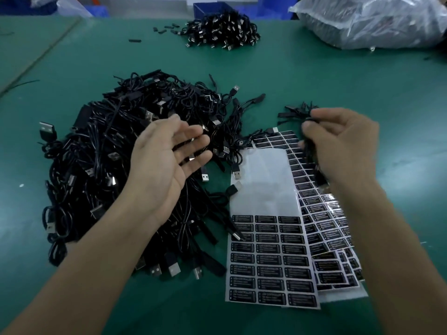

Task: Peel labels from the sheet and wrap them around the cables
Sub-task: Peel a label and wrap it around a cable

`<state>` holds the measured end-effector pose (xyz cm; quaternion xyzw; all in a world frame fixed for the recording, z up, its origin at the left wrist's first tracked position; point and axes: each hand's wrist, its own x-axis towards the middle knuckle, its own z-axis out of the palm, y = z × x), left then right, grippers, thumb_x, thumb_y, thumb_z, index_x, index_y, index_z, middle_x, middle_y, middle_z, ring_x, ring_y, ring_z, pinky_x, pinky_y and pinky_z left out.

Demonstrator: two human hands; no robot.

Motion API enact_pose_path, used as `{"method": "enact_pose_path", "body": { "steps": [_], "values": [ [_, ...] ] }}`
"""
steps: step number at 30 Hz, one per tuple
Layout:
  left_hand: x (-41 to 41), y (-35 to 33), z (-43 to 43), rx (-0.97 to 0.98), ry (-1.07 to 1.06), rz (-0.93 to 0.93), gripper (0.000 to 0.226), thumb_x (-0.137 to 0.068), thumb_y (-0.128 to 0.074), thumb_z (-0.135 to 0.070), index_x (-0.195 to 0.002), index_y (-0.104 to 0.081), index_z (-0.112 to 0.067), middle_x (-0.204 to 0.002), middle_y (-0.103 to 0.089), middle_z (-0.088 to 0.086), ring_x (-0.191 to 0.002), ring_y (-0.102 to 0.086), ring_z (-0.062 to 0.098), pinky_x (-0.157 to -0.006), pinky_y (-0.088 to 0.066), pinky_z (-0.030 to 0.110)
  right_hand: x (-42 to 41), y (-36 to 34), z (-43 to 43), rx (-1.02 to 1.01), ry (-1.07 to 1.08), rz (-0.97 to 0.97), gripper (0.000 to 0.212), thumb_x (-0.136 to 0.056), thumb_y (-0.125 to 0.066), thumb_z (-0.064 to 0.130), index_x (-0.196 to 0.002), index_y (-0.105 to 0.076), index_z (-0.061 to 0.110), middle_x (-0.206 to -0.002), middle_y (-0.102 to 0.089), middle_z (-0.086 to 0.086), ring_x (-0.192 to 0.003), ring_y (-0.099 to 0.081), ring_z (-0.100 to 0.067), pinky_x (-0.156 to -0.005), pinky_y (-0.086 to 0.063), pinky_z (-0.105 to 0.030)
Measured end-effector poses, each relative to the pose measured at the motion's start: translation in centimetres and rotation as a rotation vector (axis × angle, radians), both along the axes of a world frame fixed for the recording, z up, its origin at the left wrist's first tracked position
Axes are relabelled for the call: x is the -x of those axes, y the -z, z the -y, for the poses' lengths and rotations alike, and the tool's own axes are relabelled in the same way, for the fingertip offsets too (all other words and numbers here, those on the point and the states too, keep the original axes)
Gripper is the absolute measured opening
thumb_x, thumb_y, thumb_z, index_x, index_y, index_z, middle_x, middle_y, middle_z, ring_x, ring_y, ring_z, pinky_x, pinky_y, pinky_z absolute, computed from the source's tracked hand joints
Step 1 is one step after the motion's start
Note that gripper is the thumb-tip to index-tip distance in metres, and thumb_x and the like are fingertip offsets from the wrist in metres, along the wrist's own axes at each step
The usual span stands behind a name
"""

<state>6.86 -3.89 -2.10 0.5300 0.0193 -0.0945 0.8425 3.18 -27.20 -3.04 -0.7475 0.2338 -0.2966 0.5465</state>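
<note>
Hands over table (314, 76): left hand (167, 160) is hovering, fingers spread and released, above cable pile (96, 165) at 9 o'clock; right hand (343, 146) is grasping cable bundle (298, 110) at 2 o'clock; label sheets (266, 250) are lying at 5 o'clock.

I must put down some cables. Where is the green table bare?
The green table is bare between the large heap of black USB cables and the small far heap of black cables, and right of the white label sheets. Crowded in the middle, under the left hand and right hand.
</note>
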Motion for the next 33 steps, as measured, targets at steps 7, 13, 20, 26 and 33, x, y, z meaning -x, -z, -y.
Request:
{"method": "enact_pose_path", "body": {
  "steps": [7, 13, 20, 26, 33],
  "values": [
    [0.2, 0.3, 0.1, -0.142, 0.02, 0.089, 0.023, -0.102, -0.052, -0.012, -0.082, -0.06, -0.017, -0.076, -0.07, -0.001, -0.072, -0.067, 0.013, -0.063, -0.056, 0.024, -3.9, -1.5, 5.2, 0.281, 0.258, -0.052, 0.023, -0.09, -0.062, 0.016, -0.111, -0.071, 0.022, -0.097, -0.068, 0.002, -0.09, -0.069, -0.007, -0.079, -0.051, -0.01],
    [0.2, 0.4, 0.2, -0.203, -0.002, 0.08, 0.023, -0.103, -0.05, -0.011, -0.083, -0.057, -0.017, -0.071, -0.066, -0.003, -0.064, -0.06, 0.01, -0.055, -0.049, 0.023, -3.5, -1.1, 4.5, 0.495, 0.137, -0.407, 0.03, -0.094, -0.056, 0.011, -0.119, -0.07, 0.016, -0.121, -0.064, -0.018, -0.12, -0.052, -0.038, -0.1, -0.044, -0.039],
    [0.0, 0.6, 0.0, -0.176, -0.032, 0.042, 0.023, -0.105, -0.046, -0.011, -0.086, -0.058, -0.016, -0.067, -0.062, -0.004, -0.062, -0.056, 0.01, -0.053, -0.046, 0.023, -2.7, -0.3, -1.2, 0.933, 0.125, -0.401, 0.028, -0.094, -0.06, 0.021, -0.119, -0.07, 0.014, -0.132, -0.05, -0.013, -0.123, -0.04, -0.035, -0.099, -0.032, -0.043],
    [-0.1, 0.5, -0.1, -0.14, -0.052, 0.0, 0.028, -0.105, -0.045, -0.012, -0.081, -0.058, -0.016, -0.063, -0.054, -0.006, -0.057, -0.046, 0.008, -0.047, -0.039, 0.021, -3.5, 1.7, -6.7, 0.865, -0.275, -0.401, 0.023, -0.099, -0.056, 0.016, -0.119, -0.066, 0.013, -0.117, -0.061, -0.009, -0.106, -0.057, -0.026, -0.091, -0.051, -0.039],
    [-0.1, 0.7, 0.1, -0.188, -0.041, 0.024, 0.027, -0.105, -0.047, -0.014, -0.079, -0.056, -0.017, -0.06, -0.05, -0.007, -0.054, -0.042, 0.006, -0.047, -0.037, 0.02, -5.5, 3.1, -5.3, 0.863, -0.329, -0.651, 0.051, -0.097, -0.05, 0.013, -0.148, -0.045, 0.02, -0.153, -0.038, -0.009, -0.137, -0.031, -0.04, -0.11, -0.033, -0.049]
  ]
}}
